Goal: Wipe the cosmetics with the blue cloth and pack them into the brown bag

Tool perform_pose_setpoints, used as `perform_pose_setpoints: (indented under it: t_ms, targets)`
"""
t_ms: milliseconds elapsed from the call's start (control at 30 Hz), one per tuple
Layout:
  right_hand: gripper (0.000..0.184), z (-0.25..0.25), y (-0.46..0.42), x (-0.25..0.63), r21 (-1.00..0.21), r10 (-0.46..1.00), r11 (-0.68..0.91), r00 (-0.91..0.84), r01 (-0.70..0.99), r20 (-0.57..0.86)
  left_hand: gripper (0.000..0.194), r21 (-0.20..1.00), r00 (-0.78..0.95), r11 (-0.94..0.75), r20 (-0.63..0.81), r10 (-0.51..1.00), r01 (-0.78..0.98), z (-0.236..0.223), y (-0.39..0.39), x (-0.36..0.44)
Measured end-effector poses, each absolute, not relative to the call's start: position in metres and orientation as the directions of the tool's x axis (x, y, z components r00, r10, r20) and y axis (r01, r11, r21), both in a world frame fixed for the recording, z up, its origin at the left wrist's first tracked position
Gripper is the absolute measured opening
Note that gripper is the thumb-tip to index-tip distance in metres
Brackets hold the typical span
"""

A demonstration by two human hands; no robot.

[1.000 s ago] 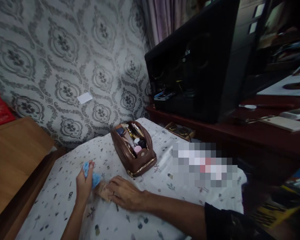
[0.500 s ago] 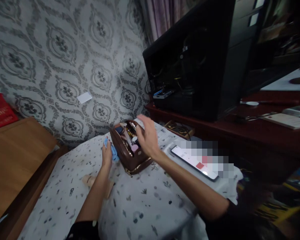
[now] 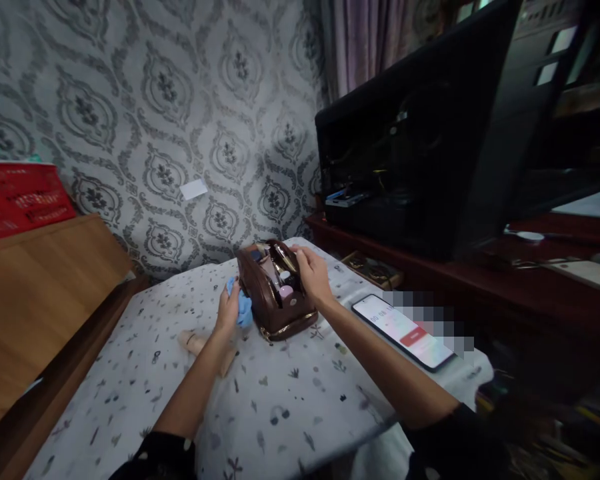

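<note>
A brown pouch (image 3: 269, 313) stands open on the patterned tablecloth (image 3: 260, 407), packed with small cosmetic items. My left hand (image 3: 229, 311) is closed on a blue cloth (image 3: 243, 309) and rests against the pouch's left side. My right hand (image 3: 312, 275) reaches over the pouch's right rim, fingers curled into the opening; what they touch is hidden. A small tan item (image 3: 196, 343) lies on the tablecloth just left of my left forearm.
A phone (image 3: 403, 331) with a lit screen lies on the cloth right of the pouch. A large black speaker (image 3: 420, 140) sits on a dark red cabinet (image 3: 480, 287) behind. A wooden board (image 3: 35, 293) and a red box (image 3: 20, 197) stand at left.
My right hand left the tan item, rose over the pouch and came down into its opening. My left hand carried the blue cloth up to the pouch's side.
</note>
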State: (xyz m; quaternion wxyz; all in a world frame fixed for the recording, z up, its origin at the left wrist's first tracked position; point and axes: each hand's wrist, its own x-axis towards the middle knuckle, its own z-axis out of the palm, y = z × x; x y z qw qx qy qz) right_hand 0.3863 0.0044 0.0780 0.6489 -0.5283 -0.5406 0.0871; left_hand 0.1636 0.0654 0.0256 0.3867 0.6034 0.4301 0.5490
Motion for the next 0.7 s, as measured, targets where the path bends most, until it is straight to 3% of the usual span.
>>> perform_pose_setpoints:
  t_ms: [167, 267, 333, 433, 533, 700]
  targets:
    - [0.032, 0.068, -0.037, 0.347, -0.650, 0.538, 0.594, 0.367, 0.474, 0.759, 0.051, 0.932, -0.136, -0.324, 0.346, 0.928, 0.164, 0.022, 0.044, 0.106]
    - [0.025, 0.047, -0.057, 0.299, -0.514, 0.584, 0.738, -0.032, 0.438, 0.811, 0.049, 0.919, -0.248, -0.314, 0.370, 0.895, 0.240, 0.022, 0.039, 0.059]
    - [0.022, 0.029, -0.062, 0.267, -0.470, 0.617, 0.771, -0.325, 0.429, 0.717, 0.047, 0.905, -0.335, -0.296, 0.393, 0.857, 0.304, 0.021, 0.034, 0.032]
    - [0.032, 0.006, -0.058, 0.228, -0.491, 0.781, 0.622, -0.445, 0.610, 0.438, 0.044, 0.875, -0.413, -0.267, 0.435, 0.800, 0.404, 0.015, 0.022, 0.009]
    - [0.041, -0.006, -0.048, 0.209, -0.483, 0.856, 0.516, -0.435, 0.707, 0.279, 0.040, 0.809, -0.324, -0.295, 0.498, 0.805, 0.509, 0.007, 0.005, 0.014]
    - [0.041, -0.013, -0.039, 0.204, -0.474, 0.869, 0.493, -0.442, 0.730, 0.223, 0.021, 0.695, 0.123, -0.450, 0.467, 0.875, 0.560, -0.001, -0.006, 0.045]
